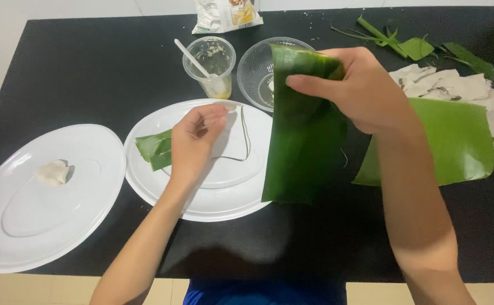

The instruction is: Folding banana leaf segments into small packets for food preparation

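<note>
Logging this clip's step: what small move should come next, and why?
Probably bring the left hand across to take the leaf's free lower edge. The right hand pinches only its top, so the leaf hangs loose over the table, while the left hand hovers over the middle plate and seems to hold nothing.

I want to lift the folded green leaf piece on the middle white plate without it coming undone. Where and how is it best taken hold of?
Probably pinch the folded leaf piece across its doubled layers at the exposed left end, coming from above and the left. The left hand covers its right end, while the left end lies flat and free on the oval plate, so a thumb-and-finger pinch there should keep the fold shut.
</note>
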